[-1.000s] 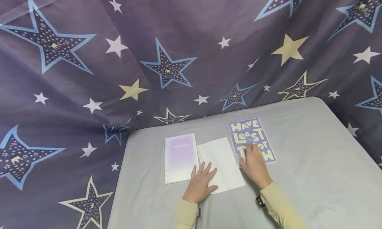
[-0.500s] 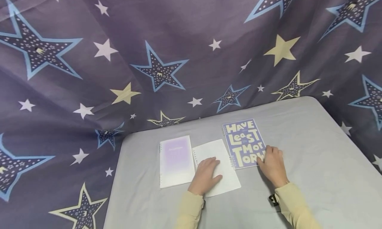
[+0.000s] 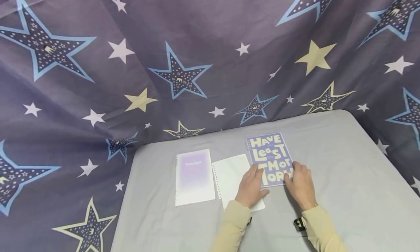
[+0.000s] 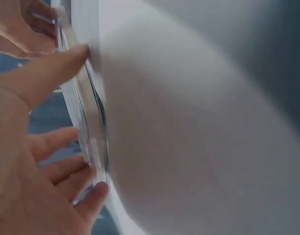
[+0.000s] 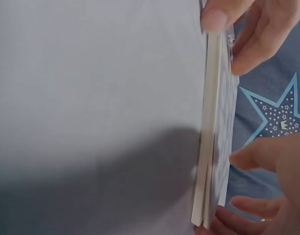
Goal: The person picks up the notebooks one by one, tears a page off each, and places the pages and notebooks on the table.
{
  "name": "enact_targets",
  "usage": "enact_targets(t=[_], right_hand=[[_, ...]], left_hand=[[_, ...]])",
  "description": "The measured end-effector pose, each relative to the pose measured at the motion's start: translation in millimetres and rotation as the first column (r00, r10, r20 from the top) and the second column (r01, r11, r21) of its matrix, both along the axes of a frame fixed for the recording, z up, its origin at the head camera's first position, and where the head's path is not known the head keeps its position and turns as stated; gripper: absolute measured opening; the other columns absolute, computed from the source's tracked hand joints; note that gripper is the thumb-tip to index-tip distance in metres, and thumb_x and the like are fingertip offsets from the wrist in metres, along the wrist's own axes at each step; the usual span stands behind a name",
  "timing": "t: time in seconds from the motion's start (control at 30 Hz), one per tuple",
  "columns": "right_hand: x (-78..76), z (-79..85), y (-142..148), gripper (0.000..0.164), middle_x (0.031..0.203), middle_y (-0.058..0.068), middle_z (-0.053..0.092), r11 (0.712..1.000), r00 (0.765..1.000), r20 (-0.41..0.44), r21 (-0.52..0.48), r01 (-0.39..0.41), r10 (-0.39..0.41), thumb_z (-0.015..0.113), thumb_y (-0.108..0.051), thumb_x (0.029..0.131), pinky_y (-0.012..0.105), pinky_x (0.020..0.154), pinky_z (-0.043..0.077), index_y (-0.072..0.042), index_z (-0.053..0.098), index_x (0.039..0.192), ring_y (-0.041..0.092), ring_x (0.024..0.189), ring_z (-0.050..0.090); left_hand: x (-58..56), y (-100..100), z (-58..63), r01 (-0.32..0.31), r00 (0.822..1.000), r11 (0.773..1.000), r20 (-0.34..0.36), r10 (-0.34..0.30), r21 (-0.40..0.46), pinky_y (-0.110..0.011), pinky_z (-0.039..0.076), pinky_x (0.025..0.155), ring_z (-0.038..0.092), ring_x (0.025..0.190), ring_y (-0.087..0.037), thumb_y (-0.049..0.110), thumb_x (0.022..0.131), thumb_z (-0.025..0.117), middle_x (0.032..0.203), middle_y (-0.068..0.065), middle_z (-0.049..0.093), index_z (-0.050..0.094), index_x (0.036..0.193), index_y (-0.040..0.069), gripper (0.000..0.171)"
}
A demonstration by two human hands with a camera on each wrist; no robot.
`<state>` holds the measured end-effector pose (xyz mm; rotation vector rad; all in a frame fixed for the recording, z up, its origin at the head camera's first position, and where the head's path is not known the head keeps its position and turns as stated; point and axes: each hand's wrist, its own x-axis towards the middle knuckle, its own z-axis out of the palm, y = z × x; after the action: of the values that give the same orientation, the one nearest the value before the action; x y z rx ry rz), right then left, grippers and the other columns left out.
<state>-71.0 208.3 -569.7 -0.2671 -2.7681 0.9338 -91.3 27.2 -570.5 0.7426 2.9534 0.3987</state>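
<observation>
A spiral notebook with a violet-blue cover and large cream lettering [image 3: 272,153] lies flat on the bed-like grey surface. My left hand [image 3: 250,186] is at its lower left corner, fingers along the coil side and thumb by the bottom edge. At the lower right corner is my right hand [image 3: 302,184], fingers along the side edge, thumb near the bottom. In the left wrist view, loosely extended fingers [image 4: 66,169] meet the notebook's edge [image 4: 92,115]. The right wrist view shows the page block [image 5: 209,112] edge-on between both hands.
Left of the hands lies a white spiral notebook [image 3: 226,175], partly covered by my left hand and forearm. Farther left is a notebook with a lilac-and-white cover [image 3: 195,182]. A star-patterned dark curtain [image 3: 210,88] hangs behind the grey covered surface [image 3: 157,215].
My left hand has moved right, from the white notebook to the lettered one. My right hand first slid from the lettered cover to its lower right corner and has stayed there.
</observation>
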Motion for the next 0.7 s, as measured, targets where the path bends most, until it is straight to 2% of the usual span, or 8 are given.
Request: enact_targets(t=[0.17, 0.3, 0.47, 0.7], right_hand=[[0.6, 6.8, 2, 0.051, 0.102, 0.034, 0.052, 1.000, 1.000, -0.015, -0.025, 0.014, -0.014, 0.061, -0.010, 0.082, 0.056, 0.076, 0.043, 0.016, 0.042, 0.123, 0.046, 0.090, 0.051], [1.3, 10.5, 4, 0.052, 0.106, 0.034, 0.052, 0.999, 1.000, -0.002, -0.043, 0.009, -0.009, 0.059, -0.011, 0.084, 0.057, 0.074, 0.045, 0.015, 0.041, 0.125, 0.046, 0.090, 0.053], [3.3, 10.3, 7, 0.051, 0.108, 0.034, 0.054, 0.998, 1.000, 0.003, -0.059, 0.014, -0.014, 0.060, -0.012, 0.085, 0.058, 0.078, 0.044, 0.012, 0.041, 0.126, 0.047, 0.093, 0.053], [5.9, 12.2, 11, 0.051, 0.109, 0.031, 0.056, 0.998, 0.999, 0.028, -0.056, 0.021, -0.020, 0.059, -0.016, 0.086, 0.059, 0.079, 0.042, 0.010, 0.042, 0.127, 0.047, 0.096, 0.052]], left_hand=[[-0.3, 12, -0.2, -0.068, 0.997, 0.991, -0.012, 0.070, 0.113, -0.030, 0.034, 0.105, 0.033, 0.132, -0.018, 0.036, 0.073, 0.076, 0.142, -0.007, 0.037, 0.050, 0.129, 0.012, 0.066], [0.3, 10, -0.2, -0.102, 0.995, 0.986, -0.006, 0.104, 0.131, -0.030, 0.035, 0.104, 0.034, 0.132, -0.018, 0.039, 0.073, 0.075, 0.141, -0.007, 0.039, 0.054, 0.125, 0.013, 0.062], [1.7, 5, -1.3, -0.123, 0.992, 0.982, 0.055, 0.116, 0.146, -0.030, 0.031, 0.107, 0.029, 0.134, -0.017, 0.043, 0.077, 0.069, 0.144, -0.006, 0.036, 0.053, 0.127, 0.014, 0.061], [5.2, 4, -5.2, -0.105, 0.994, 0.977, 0.047, 0.098, 0.187, -0.034, 0.032, 0.107, 0.029, 0.134, -0.020, 0.043, 0.083, 0.061, 0.146, -0.010, 0.034, 0.046, 0.133, 0.008, 0.063]])
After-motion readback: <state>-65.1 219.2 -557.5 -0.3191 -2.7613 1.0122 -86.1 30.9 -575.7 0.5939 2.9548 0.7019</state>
